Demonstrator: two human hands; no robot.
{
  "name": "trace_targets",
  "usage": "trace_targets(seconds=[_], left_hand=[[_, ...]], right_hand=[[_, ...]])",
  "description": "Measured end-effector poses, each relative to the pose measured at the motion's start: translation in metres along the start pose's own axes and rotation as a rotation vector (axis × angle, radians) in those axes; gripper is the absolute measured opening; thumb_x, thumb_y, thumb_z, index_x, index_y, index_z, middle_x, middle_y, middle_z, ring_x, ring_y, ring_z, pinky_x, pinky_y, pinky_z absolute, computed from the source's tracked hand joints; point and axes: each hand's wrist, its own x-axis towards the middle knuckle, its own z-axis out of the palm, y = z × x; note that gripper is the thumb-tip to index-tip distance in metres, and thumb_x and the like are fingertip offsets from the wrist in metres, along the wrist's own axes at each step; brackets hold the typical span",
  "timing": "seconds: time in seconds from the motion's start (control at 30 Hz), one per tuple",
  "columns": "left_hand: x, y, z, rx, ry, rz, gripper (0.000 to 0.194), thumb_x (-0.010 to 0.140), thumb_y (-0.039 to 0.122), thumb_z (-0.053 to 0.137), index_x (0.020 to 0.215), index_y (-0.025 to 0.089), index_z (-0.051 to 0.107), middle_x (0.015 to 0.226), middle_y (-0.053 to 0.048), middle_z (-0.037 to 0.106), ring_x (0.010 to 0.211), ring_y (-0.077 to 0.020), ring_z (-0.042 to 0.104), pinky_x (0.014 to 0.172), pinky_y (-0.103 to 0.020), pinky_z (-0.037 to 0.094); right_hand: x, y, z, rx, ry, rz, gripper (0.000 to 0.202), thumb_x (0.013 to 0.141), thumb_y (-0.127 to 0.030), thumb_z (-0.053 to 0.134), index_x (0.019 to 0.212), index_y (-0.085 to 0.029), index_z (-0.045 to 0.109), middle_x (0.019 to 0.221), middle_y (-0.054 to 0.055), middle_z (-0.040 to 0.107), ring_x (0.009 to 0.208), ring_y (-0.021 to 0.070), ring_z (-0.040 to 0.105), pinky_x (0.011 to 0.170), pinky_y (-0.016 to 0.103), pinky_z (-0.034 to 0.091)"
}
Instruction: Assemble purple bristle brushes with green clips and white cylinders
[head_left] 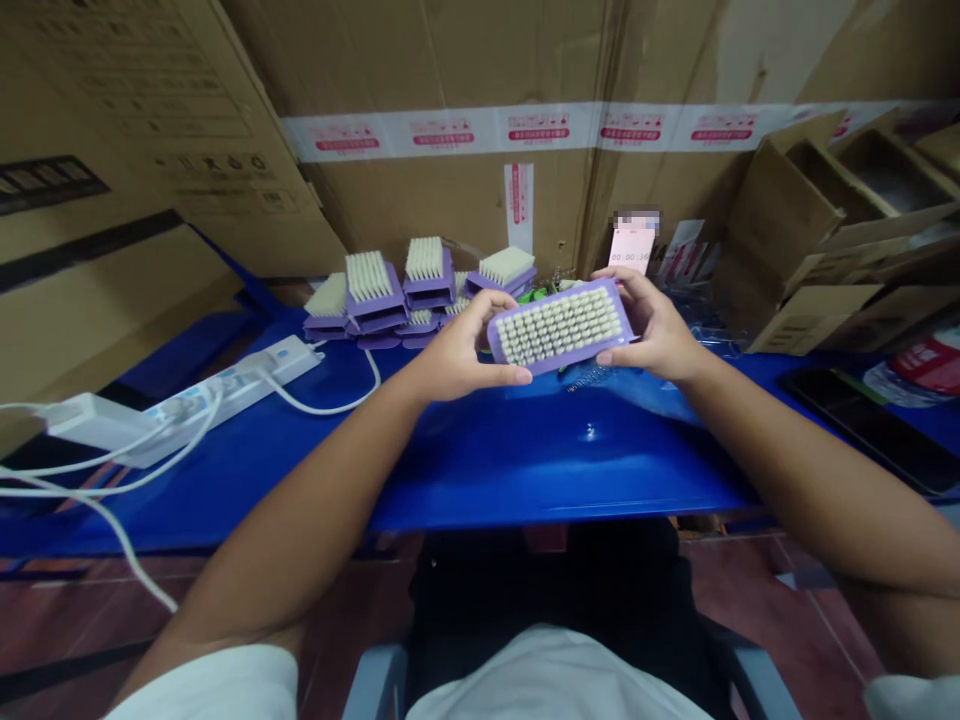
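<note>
A purple brush head (559, 328) with rows of pale bristles is held above the blue table, its bristle side turned toward me. My left hand (474, 350) grips its left end, thumb along the lower edge. Around the right end, my right hand (654, 330) is closed with the thumb at the lower corner. Behind and to the left, several similar purple brush pieces (373, 290) lie piled up, most with bristles upward. Small green parts (534, 295) and a dark coiled spring (587, 377) show partly behind the held brush.
A white power strip (225, 395) with cables lies at the left of the blue table (525, 460). Cardboard boxes (840, 210) stand at the right, and tall cardboard (450, 60) forms the back. A pink-screened phone (631, 245) leans there; a black phone (874, 425) lies at right.
</note>
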Motion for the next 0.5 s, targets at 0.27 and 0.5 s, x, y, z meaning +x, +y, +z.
trace_targets(seconds=[0.27, 0.5], left_hand=[[-0.009, 0.024, 0.03, 0.489, -0.007, 0.011, 0.087, 0.088, 0.038, 0.083, 0.164, 0.018, 0.047, 0.163, -0.019, 0.063, 0.148, -0.0383, 0.064, 0.122, -0.051, 0.056], [-0.011, 0.029, 0.036, 0.575, 0.115, -0.052, 0.086, 0.088, 0.037, 0.083, 0.165, 0.022, 0.047, 0.161, -0.016, 0.066, 0.142, -0.039, 0.07, 0.113, -0.05, 0.063]], right_hand=[[-0.009, -0.005, 0.032, -0.147, -0.07, -0.012, 0.088, 0.069, -0.054, 0.104, 0.141, -0.034, 0.058, 0.143, 0.009, 0.068, 0.116, 0.0346, 0.074, 0.104, 0.056, 0.064], [-0.005, -0.014, 0.021, -0.06, -0.046, 0.027, 0.085, 0.08, -0.072, 0.09, 0.148, -0.032, 0.06, 0.125, 0.01, 0.079, 0.098, 0.0292, 0.079, 0.083, 0.044, 0.067]])
